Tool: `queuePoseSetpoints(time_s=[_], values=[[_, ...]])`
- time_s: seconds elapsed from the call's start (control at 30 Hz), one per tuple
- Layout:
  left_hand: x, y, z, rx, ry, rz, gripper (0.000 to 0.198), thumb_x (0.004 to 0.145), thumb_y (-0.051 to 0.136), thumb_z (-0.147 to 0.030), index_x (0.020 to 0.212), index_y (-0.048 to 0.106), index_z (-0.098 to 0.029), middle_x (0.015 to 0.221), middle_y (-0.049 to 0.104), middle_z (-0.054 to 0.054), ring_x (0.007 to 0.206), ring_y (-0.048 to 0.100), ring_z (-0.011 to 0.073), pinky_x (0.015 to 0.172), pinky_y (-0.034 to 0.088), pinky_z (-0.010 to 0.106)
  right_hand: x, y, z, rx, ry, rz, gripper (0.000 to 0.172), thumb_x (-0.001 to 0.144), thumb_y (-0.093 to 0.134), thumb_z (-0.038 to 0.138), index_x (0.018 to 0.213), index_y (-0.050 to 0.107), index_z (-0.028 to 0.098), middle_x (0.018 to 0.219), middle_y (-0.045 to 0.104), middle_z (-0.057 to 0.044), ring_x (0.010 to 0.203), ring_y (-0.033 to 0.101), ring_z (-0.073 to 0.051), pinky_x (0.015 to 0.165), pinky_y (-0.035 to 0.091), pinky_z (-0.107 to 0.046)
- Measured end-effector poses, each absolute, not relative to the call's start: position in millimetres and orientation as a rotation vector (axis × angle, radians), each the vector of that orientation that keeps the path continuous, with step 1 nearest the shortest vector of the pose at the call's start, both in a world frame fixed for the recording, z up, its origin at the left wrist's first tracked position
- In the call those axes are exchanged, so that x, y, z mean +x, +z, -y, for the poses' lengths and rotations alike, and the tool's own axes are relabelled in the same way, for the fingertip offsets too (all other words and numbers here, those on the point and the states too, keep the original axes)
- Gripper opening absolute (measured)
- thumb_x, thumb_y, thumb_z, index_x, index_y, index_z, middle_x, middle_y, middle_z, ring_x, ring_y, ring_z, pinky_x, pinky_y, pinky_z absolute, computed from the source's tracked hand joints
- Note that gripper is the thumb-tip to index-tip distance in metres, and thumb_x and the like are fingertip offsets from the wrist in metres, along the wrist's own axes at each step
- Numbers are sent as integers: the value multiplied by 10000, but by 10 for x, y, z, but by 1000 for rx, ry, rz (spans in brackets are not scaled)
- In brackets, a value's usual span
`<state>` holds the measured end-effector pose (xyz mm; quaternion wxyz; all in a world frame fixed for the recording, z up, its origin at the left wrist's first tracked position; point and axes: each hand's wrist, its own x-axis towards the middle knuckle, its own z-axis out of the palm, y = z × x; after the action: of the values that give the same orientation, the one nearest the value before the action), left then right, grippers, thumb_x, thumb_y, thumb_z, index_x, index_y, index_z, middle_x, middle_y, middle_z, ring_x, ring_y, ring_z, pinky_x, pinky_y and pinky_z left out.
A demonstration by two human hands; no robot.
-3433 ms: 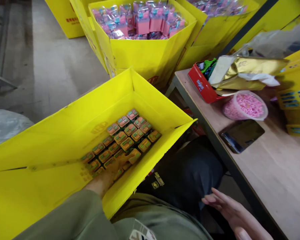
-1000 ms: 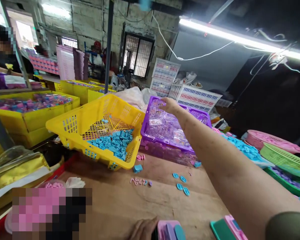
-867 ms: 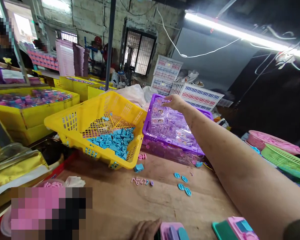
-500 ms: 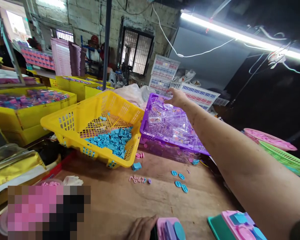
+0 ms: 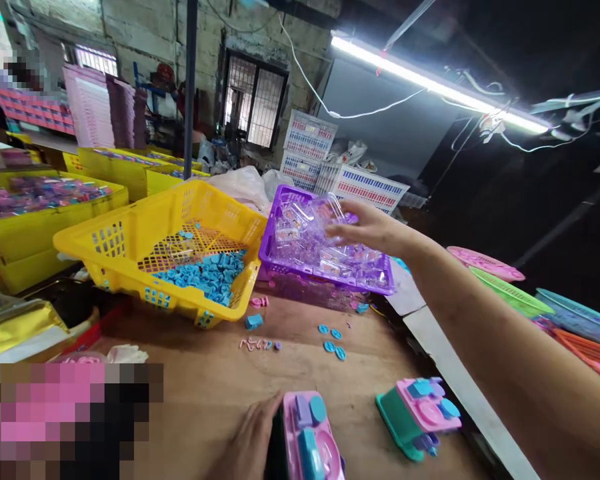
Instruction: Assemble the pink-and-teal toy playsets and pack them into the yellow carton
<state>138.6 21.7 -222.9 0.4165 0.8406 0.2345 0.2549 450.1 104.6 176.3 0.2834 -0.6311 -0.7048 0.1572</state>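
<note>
My right hand is over the purple basket, its thumb and fingers around a clear plastic piece. More clear pieces fill that basket. At the bottom centre my left hand rests against the left side of a pink-topped toy with purple and blue parts; its fingertips are hidden behind the toy. A second toy, pink and green, stands to the right on the wooden table. Several blue discs and small pink pieces lie farther back.
A yellow basket with blue parts stands left of the purple one. Yellow boxes are at the far left. Pink, green, blue and orange baskets line the right. A lamp hangs overhead.
My right hand has come nearer from the basket's far edge and now has a clear piece. The view has shifted, showing more of both toys and the baskets at right.
</note>
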Motion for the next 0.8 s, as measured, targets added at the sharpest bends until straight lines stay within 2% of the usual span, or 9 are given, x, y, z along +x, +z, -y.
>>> queuePoseSetpoints(time_s=[0.07, 0.13, 0.23, 0.33, 0.43, 0.53, 0.6, 0.7, 0.8], values=[[1308, -2092, -220, 2140, 679, -484, 1243, 801, 972, -354, 1839, 295, -258, 1836, 435, 204, 1702, 424, 478, 1413, 367, 656, 4398, 1594, -431, -1741, 684, 1985, 625, 907, 929, 530, 1422, 704, 256, 1172, 732, -74, 910, 790, -244, 699, 750, -364], [1271, -1923, -204, 2101, 691, -451, 1362, 756, 1032, -471, 1840, 239, -248, 1838, 405, 232, 1707, 401, 499, 1411, 349, 702, 4276, 1346, 115, -1802, 804, 2012, 748, 959, 888, 457, 1624, 578, 316, 1127, 753, -44, 817, 787, -211, 642, 727, -328], [1306, -1698, -167, 1978, 706, -518, 1299, 751, 1051, -528, 1779, 307, -252, 1741, 512, 223, 1632, 512, 472, 1377, 409, 713, 4074, 884, 662, -1719, 898, 2018, 758, 1015, 788, 308, 1706, 485, 380, 1324, 743, -63, 971, 803, -206, 810, 748, -355], [1361, -1584, -138, 1929, 729, -485, 1157, 785, 1034, -516, 1709, 380, -279, 1685, 562, 180, 1585, 560, 430, 1353, 450, 681, 3873, 395, 878, -1619, 936, 2023, 703, 985, 858, 380, 1624, 566, 387, 1613, 610, -86, 1178, 769, -236, 1006, 727, -446], [1374, -1566, -130, 1914, 760, -463, 1152, 748, 1057, -489, 1675, 404, -280, 1665, 571, 170, 1553, 584, 424, 1327, 474, 666, 3704, 17, 907, -1611, 727, 1992, 614, 1012, 853, 544, 1547, 613, 363, 1612, 612, -92, 1234, 742, -265, 1074, 694, -505], [1377, -1584, -141, 1918, 778, -427, 1152, 727, 1066, -476, 1657, 413, -279, 1637, 590, 164, 1520, 610, 419, 1302, 502, 651, 3612, -103, 891, -1612, 535, 1998, 523, 1076, 775, 504, 1558, 626, 364, 1564, 622, -112, 1447, 639, -324, 1108, 673, -528], [1389, -1594, -151, 1926, 798, -409, 1143, 740, 1056, -520, 1653, 415, -268, 1634, 591, 175, 1526, 604, 425, 1305, 499, 656, 3589, -36, 887, -1570, 436, 2101, 570, 1052, 792, 424, 1597, 630, 379, 1563, 591, -123, 1531, 568, -353, 1147, 650, -559], [1409, -1606, -158, 1947, 807, -402, 1136, 750, 1042, -587, 1641, 427, -244, 1622, 602, 193, 1533, 597, 437, 1316, 486, 669, 3559, 143, 882, -1452, 259, 2286, 711, 972, 812, 308, 1647, 614, 409, 1574, 537, -115, 1544, 541, -376, 1271, 541, -638], [1415, -1631, -157, 1973, 837, -363, 1120, 784, 1019, -610, 1649, 409, -246, 1672, 568, 202, 1573, 565, 439, 1335, 462, 679, 3506, 222, 871, -1446, 248, 2420, 889, 918, 788, 268, 1744, 490, 409, 1612, 510, -121, 1556, 534, -397, 1306, 500, -665]])
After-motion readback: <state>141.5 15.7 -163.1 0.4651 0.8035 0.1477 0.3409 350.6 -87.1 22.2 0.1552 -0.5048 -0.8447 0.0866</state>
